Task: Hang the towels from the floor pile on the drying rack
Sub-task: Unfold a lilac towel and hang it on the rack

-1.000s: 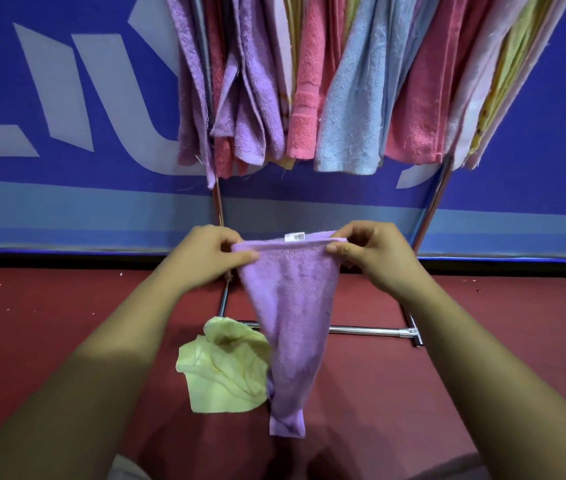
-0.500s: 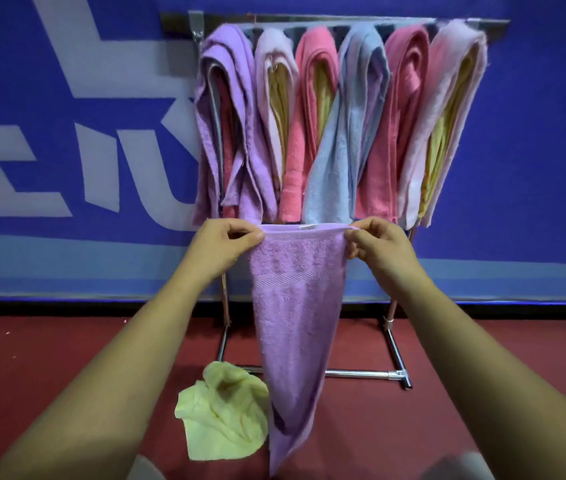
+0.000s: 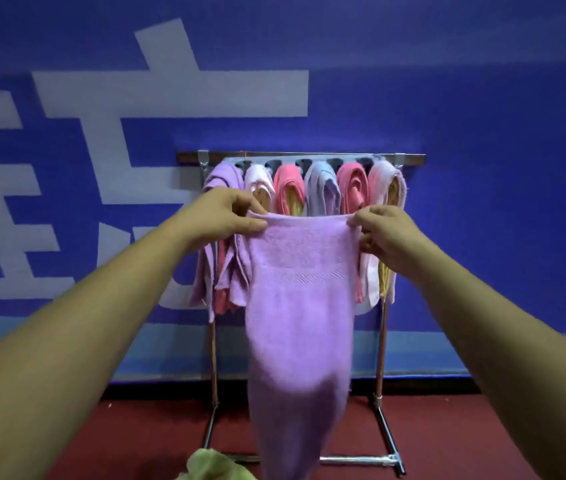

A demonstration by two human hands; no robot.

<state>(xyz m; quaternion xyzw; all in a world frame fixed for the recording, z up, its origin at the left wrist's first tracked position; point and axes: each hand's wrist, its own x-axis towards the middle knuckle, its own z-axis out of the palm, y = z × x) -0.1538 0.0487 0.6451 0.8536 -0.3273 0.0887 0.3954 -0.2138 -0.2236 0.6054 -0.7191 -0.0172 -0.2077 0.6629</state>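
Left hand (image 3: 226, 218) and right hand (image 3: 387, 235): each grip pinches a top corner of the purple towel (image 3: 298, 306), spread in front of the loaded rack (image 3: 382, 348). Yellow towel (image 3: 210, 467) lies on the floor (image 3: 447, 441). White wall lettering (image 3: 170, 95) is cropped and unreadable.

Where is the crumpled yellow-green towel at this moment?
In the head view, the crumpled yellow-green towel lies on the red floor at the bottom edge, left of the held purple towel, near the base bar of the metal drying rack.

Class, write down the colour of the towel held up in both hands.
The towel is lilac; head view shows it best.
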